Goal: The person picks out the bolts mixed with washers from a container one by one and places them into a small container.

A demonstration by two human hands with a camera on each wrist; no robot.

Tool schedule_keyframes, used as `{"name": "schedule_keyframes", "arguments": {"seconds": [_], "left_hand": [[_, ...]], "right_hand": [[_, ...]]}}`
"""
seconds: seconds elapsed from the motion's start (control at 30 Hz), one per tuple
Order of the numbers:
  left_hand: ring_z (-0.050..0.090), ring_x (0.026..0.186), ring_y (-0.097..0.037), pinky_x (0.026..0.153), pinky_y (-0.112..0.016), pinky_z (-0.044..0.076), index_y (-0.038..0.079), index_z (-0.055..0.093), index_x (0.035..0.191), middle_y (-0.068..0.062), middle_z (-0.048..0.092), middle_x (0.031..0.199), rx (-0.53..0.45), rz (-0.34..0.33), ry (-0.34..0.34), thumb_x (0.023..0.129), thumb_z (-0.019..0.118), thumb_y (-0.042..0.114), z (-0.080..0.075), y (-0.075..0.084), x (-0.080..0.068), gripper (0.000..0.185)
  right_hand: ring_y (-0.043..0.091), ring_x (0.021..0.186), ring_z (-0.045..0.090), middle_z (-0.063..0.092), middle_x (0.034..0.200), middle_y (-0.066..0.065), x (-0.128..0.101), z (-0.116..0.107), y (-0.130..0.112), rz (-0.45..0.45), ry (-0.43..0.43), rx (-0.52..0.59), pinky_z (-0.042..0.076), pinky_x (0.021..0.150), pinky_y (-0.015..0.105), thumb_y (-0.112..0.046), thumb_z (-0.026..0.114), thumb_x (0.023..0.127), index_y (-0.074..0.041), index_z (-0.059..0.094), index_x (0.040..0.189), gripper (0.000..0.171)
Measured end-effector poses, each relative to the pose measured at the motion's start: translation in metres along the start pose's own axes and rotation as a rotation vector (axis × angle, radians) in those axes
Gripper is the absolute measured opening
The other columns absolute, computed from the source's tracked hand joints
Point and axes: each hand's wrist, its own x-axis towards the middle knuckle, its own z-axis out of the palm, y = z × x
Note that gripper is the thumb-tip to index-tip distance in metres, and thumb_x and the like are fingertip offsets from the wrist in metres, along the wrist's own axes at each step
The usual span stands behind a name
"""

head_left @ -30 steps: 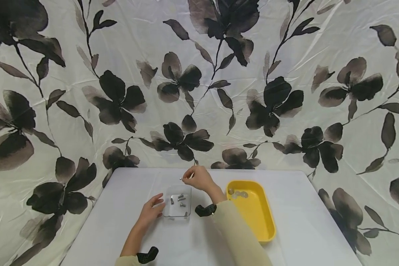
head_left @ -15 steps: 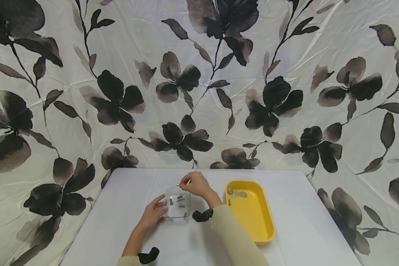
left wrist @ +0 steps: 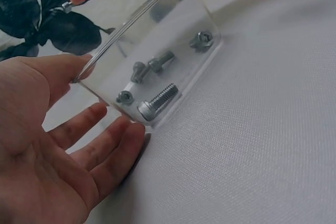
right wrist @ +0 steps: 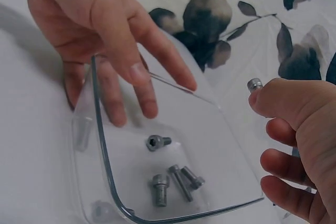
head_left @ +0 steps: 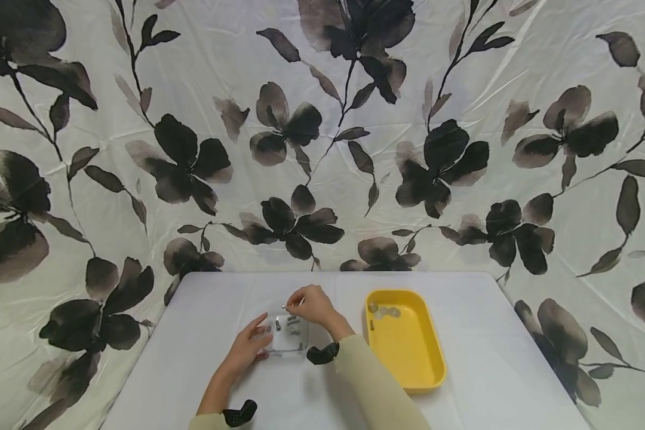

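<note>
Nearest to me, a cream sleeve (head_left: 376, 388) is stretching out over the white table (head_left: 489, 370), with a black strap (head_left: 322, 353) sitting at its wrist and another black strap (head_left: 239, 413) showing on the other arm. The left hand (head_left: 245, 349) is resting with its fingers straight and spread against the near left side of a clear plastic tray (head_left: 289, 335); its fingertips (left wrist: 113, 140) are touching the tray's wall without curling round it. Inside the tray several small steel bolts (right wrist: 176, 179) are lying loose on the bottom, some side by side and one bolt (left wrist: 156, 102) lying close to the wall by the left hand.

Just beyond, the right hand (head_left: 314, 306) is hovering over the far edge of the tray, its thumb and forefinger pinching a single bolt (head_left: 286, 306) whose head is poking out to the left; the other fingers are curling loosely beneath. That pinched bolt (right wrist: 255, 84) is hanging above the tray, not touching it.

To the right, near the tray but apart from it, a yellow bin (head_left: 408, 358) is sitting on the table with a few small metal pieces (head_left: 384, 312) gathered at its far end. Behind it all, a pale cloth (head_left: 322, 131) printed with dark flowers is hanging as a backdrop.
</note>
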Motion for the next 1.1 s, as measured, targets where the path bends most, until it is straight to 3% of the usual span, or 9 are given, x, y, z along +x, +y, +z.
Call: {"name": "schedule_keyframes", "arguments": {"seconds": [0.3,0.53,0.7,1.1], "left_hand": [[0.053,0.113,-0.035,0.074,-0.04,0.058,0.016,0.038,0.15,-0.024,0.044,0.139,-0.002,0.01,-0.003,0.094,0.064,0.013,0.0,-0.003,0.001,0.062],[0.056,0.11,-0.032,0.074,-0.039,0.058,0.017,0.037,0.15,-0.023,0.047,0.137,0.001,0.009,-0.006,0.093,0.065,0.015,0.002,-0.006,0.001,0.063],[0.056,0.108,-0.031,0.074,-0.039,0.058,0.017,0.038,0.15,-0.023,0.048,0.136,0.01,0.014,0.004,0.093,0.064,0.015,0.003,-0.004,0.002,0.062],[0.059,0.102,-0.03,0.073,-0.036,0.058,0.014,0.039,0.149,-0.025,0.047,0.134,0.08,0.024,0.053,0.094,0.066,0.019,0.006,0.0,0.0,0.062]], "right_hand": [[0.005,0.062,0.05,0.061,0.069,-0.013,-0.003,0.006,0.002,0.021,-0.007,-0.01,0.043,0.052,0.019,-0.02,0.077,0.083,-0.017,0.076,0.081,0.004],[0.005,0.064,0.052,0.061,0.071,-0.012,-0.005,0.007,0.006,0.02,-0.003,-0.02,0.043,0.053,0.02,-0.022,0.079,0.082,-0.015,0.077,0.089,0.009],[0.004,0.063,0.051,0.06,0.07,-0.013,-0.005,0.008,0.01,0.012,0.015,-0.024,0.043,0.053,0.019,-0.022,0.079,0.082,-0.016,0.077,0.086,0.007],[0.006,0.062,0.05,0.06,0.071,-0.012,-0.009,-0.011,0.014,0.021,0.014,-0.005,0.043,0.051,0.02,-0.02,0.076,0.085,-0.016,0.076,0.086,0.005]]}}
